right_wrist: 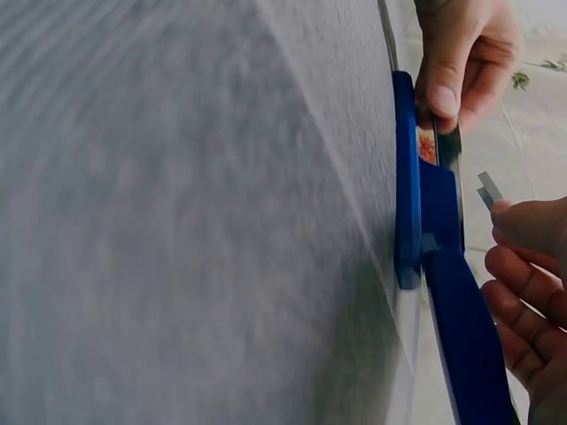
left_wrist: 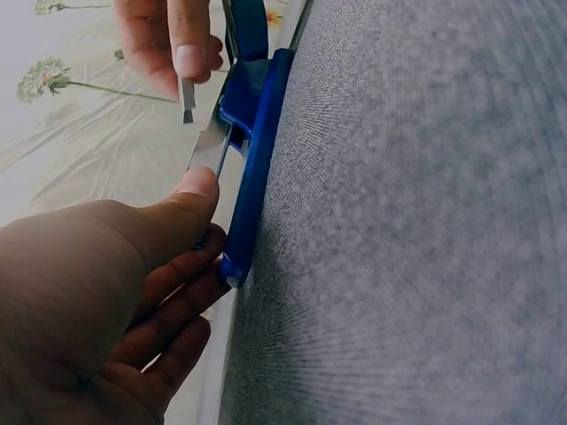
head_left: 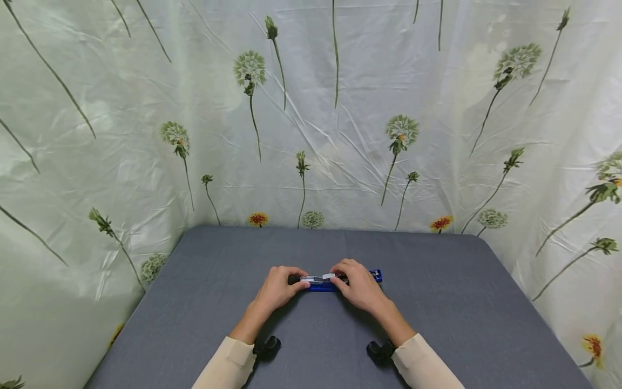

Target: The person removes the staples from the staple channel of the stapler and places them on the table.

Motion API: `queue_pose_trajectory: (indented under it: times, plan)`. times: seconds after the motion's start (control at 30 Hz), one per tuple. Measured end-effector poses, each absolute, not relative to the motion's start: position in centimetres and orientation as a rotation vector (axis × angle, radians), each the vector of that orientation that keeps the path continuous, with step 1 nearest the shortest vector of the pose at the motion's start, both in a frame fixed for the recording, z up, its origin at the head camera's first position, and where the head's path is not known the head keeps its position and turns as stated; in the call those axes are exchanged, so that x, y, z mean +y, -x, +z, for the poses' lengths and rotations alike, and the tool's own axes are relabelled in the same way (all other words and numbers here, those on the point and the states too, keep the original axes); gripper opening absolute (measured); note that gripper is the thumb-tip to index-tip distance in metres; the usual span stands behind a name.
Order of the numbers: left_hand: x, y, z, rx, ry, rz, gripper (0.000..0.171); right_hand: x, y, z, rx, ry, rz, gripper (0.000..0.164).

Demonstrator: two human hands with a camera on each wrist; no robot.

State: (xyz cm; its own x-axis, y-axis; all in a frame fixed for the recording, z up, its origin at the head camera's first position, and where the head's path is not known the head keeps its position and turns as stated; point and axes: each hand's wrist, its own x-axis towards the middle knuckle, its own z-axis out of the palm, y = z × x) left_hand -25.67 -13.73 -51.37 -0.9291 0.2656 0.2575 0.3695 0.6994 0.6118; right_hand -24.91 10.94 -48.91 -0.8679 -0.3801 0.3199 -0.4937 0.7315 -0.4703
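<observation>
A blue stapler (head_left: 320,288) lies lengthwise on the table, its top arm (right_wrist: 468,328) swung back toward the right and its metal staple channel (left_wrist: 210,146) exposed. My left hand (head_left: 278,287) pinches the left end of that channel between thumb and fingers, the blue base (left_wrist: 257,177) running below. Between the thumb and fingertips of my right hand (head_left: 360,287) is a short silver strip of staples (head_left: 328,276). In the right wrist view the strip (right_wrist: 489,191) is held apart from the channel, just above it.
Grey cloth covers the table (head_left: 218,254). Behind and at both sides hangs a pale curtain (head_left: 340,135) printed with dandelions. Black wrist cameras (head_left: 268,348) sit at both cuffs, close above the tabletop.
</observation>
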Motion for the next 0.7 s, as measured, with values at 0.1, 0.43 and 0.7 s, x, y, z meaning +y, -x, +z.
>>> queue_pose_trajectory:
  times: [0.1, 0.43, 0.7]
  plan:
    - [-13.8, 25.7, -51.5, -2.753, 0.516, -1.041, 0.017, 11.6, 25.0, -48.9, -2.717, -0.695, 0.817, 0.011]
    - [-13.7, 25.7, -51.6, -2.753, 0.517, -1.054, 0.017, 14.3, 25.1, -48.2, -2.671, -0.717, 0.807, 0.01]
    - [-13.6, 25.7, -51.6, -2.768, 0.496, -1.05, 0.016, 16.0, 25.2, -48.0, -2.619, -0.785, 0.903, 0.011]
